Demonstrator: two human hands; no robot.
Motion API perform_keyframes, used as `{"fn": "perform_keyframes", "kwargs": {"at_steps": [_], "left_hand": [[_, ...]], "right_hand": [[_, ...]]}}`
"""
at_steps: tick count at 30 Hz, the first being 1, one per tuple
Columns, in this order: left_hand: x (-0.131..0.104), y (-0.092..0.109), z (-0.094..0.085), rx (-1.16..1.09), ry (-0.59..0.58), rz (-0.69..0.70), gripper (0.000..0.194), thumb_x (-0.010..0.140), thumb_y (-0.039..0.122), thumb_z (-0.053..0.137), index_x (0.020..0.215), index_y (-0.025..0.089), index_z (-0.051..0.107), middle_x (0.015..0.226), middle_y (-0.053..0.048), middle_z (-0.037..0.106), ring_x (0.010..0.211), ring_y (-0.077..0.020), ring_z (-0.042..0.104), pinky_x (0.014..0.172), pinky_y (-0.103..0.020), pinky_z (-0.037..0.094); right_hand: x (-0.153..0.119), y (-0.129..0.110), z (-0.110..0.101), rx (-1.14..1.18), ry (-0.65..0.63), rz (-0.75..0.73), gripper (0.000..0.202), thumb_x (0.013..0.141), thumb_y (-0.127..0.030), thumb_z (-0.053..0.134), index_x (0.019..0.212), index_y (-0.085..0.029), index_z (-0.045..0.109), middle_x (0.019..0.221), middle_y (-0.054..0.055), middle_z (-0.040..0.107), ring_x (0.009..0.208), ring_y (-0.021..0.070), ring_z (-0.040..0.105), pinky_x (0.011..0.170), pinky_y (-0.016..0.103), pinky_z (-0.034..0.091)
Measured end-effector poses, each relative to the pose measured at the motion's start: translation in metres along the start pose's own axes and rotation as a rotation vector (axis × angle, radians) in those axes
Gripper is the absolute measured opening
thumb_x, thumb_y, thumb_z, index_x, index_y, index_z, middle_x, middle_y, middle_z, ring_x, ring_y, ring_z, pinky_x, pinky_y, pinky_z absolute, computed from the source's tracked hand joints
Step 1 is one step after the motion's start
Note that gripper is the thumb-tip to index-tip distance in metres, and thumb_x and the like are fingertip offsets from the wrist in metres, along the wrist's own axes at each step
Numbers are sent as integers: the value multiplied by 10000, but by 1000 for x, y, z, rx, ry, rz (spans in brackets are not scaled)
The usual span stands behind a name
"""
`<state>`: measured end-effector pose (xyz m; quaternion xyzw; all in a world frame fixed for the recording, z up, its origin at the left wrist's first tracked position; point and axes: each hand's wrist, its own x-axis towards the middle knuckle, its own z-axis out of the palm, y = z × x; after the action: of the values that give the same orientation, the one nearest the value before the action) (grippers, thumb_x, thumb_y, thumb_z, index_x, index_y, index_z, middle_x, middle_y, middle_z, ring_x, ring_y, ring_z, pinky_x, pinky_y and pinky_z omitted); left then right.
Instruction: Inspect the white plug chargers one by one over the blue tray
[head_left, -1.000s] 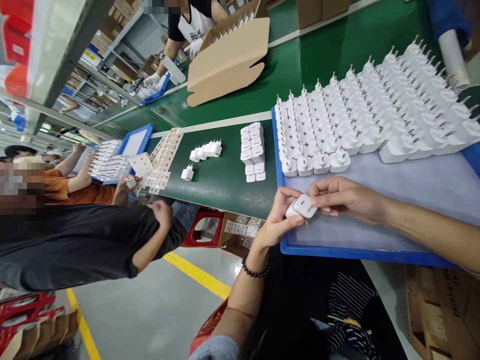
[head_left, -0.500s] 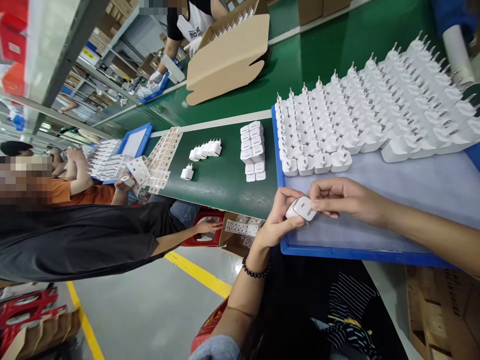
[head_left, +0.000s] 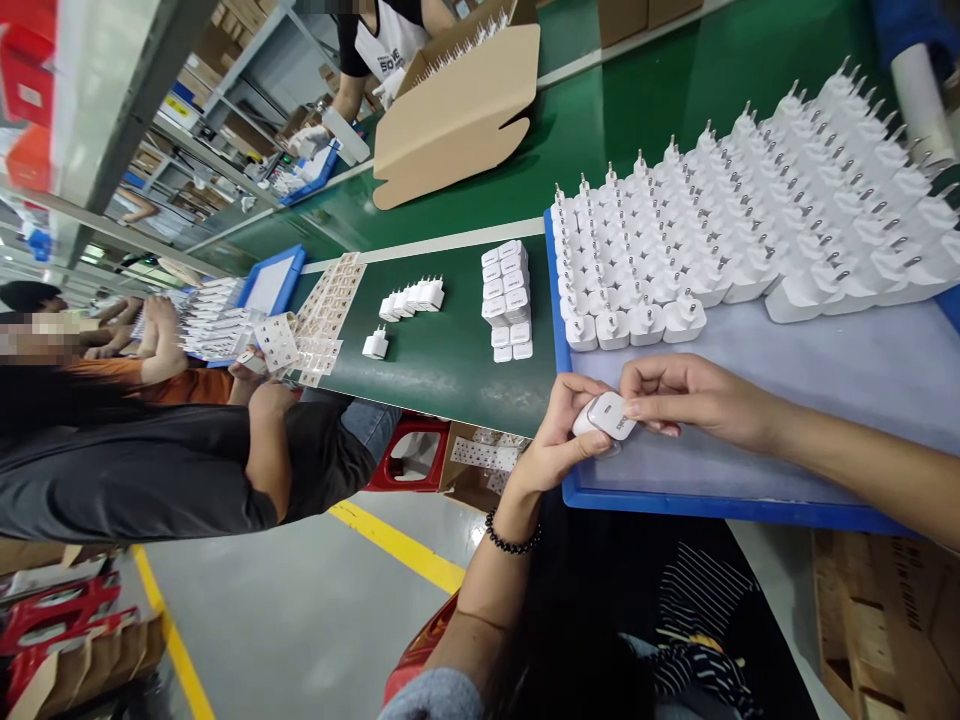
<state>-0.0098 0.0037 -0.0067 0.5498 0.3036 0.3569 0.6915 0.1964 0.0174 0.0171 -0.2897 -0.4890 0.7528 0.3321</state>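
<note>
My left hand [head_left: 564, 435] is closed around a white plug-in charger [head_left: 610, 415], its face with a small port turned up toward me. Thumb and fingertips of my right hand [head_left: 671, 400] are pinched together at the charger's right edge; whether they grip a thin film or just its edge I cannot tell. Both hands are over the near left part of a blue-rimmed tray [head_left: 720, 508]. Behind them in that tray, many white chargers [head_left: 652, 250] stand in rows with their metal pins up.
Left of the tray, a stack of white chargers [head_left: 506, 300] and a short row of chargers [head_left: 411, 298] stand on the green bench [head_left: 442, 375]. Beyond lies an open cardboard box [head_left: 457, 120]. A co-worker in black [head_left: 135, 470] sits at left beside sticker sheets [head_left: 326, 310].
The co-worker in black has drawn an arm back from the box of sheets below the bench toward the body. My hands and the charger have hardly moved.
</note>
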Motion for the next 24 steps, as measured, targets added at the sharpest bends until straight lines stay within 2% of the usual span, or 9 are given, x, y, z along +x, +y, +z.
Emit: {"fn": "perform_keyframes", "kwargs": {"at_steps": [8,16,24], "left_hand": [[0,-2,-2,-10,-56,81,441,834,416,723,1124,229,448,966,-21,561,786,-136,508,680,-243,415],[-1,1,1,27,-26,45,489,803,482,743,1095,234,439,972,-17,553,764,-132,509,669,-246,401],[-1,1,3,97,-27,88,447,837,467,709,1096,215,446,930,-14,530,752,-125,477,658,-242,371]], "right_hand": [[-3,-8,2,8,11,59,355,814,-443,786,683,-186,580,547,-44,537,495,88,436,497,248,332],[-3,-2,2,14,16,33,352,769,-432,818,671,-186,586,529,-47,523,478,88,428,467,241,317],[-3,-2,5,24,25,32,286,799,-312,771,645,-186,564,529,-53,501,474,82,410,464,236,283]]}}
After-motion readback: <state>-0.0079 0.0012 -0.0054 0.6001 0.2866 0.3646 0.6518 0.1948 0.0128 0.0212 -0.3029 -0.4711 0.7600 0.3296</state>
